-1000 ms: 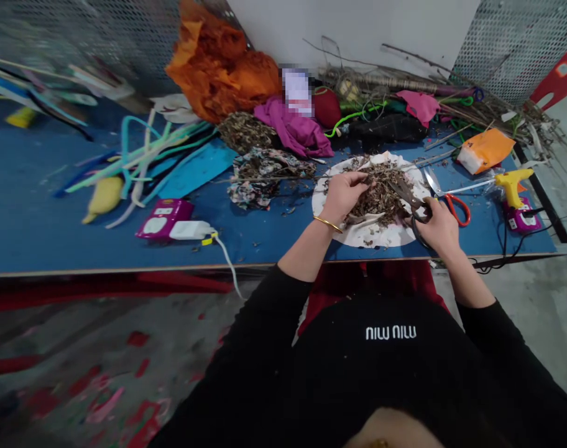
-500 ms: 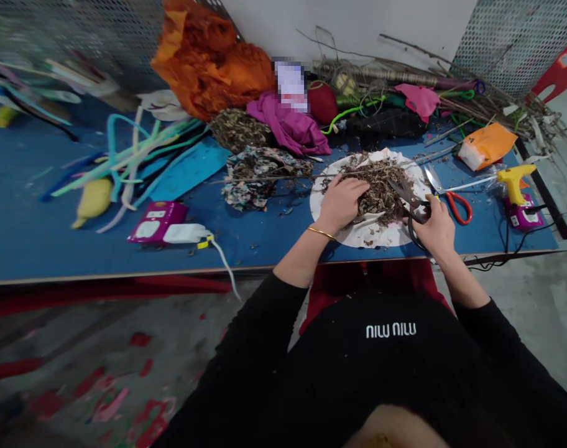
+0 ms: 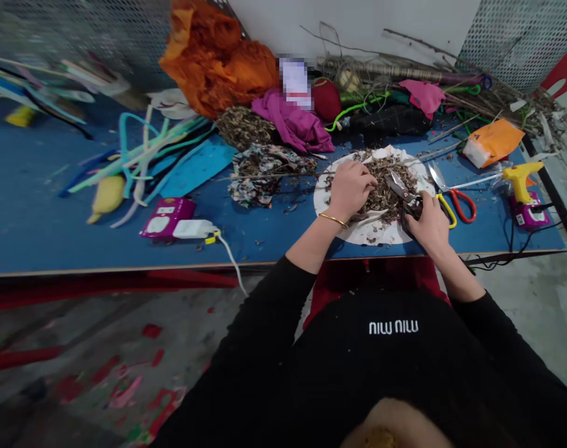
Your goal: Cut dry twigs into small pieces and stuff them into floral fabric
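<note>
The person's right hand (image 3: 430, 225) has its grip wrapped around dark scissors (image 3: 403, 193), tips over dry leaves (image 3: 382, 198). The left hand (image 3: 352, 188) curls at the leaves; you cannot tell if its grip has any. The leaves lie on a round white cloth (image 3: 372, 235). Purple cloth (image 3: 298, 129) lies behind.

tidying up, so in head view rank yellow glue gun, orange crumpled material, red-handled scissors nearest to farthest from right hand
1. Red-handled scissors: just right of the right hand
2. Yellow glue gun: farther right
3. Orange crumpled material: back left
</note>
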The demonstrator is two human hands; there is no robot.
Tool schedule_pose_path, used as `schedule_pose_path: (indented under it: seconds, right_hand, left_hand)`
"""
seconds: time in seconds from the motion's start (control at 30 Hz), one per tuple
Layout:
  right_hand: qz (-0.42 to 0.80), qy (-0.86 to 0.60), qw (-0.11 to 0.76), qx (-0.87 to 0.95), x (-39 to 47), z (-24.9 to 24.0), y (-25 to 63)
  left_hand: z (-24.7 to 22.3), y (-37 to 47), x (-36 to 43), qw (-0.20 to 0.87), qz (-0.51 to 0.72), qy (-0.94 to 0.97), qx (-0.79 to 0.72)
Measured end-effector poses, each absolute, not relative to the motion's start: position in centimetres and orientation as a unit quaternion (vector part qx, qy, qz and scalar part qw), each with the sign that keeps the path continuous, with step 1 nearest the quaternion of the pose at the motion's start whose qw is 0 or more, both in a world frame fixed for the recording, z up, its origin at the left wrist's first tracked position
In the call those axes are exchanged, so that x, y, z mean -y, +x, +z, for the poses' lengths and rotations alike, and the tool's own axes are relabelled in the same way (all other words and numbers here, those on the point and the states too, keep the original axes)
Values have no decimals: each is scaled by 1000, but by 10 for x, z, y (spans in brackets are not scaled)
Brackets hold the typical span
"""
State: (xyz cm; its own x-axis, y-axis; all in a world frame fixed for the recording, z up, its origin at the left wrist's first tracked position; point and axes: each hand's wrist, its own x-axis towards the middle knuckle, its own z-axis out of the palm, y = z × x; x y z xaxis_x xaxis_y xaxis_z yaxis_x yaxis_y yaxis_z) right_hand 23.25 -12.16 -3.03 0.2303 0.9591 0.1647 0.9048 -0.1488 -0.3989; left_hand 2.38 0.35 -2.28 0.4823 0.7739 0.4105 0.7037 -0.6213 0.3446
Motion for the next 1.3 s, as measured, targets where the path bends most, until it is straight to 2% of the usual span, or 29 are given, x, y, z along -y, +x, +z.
schedule_pose_path:
  seconds: [0.17, 0.3, 0.37, 0.53, 0.8, 1.07, 1.3]
  right_hand:
    - [-8, -733, 117, 670, 125, -22, 228]
    - [-18, -735, 72, 675, 122, -6, 228]
    - [-4, -717, 106, 689, 114, 4, 226]
    - [107, -623, 277, 724, 78, 15, 205]
    - [106, -655, 289, 690, 48, -8, 184]
    - [245, -584, 442, 635, 43, -15, 199]
    - [365, -561, 533, 517, 44, -16, 204]
  left_hand:
    - [-23, 19, -5, 117, 289, 838, -447]
    - [-22, 17, 0, 154, 316, 817, -457]
    - [-20, 18, 2, 161, 328, 811, -457]
    - [-15, 24, 5, 144, 349, 804, -460]
    - [-14, 26, 10, 127, 337, 815, -455]
    - [-19, 31, 8, 150, 311, 841, -417]
    - [-27, 30, 6, 135, 319, 835, -427]
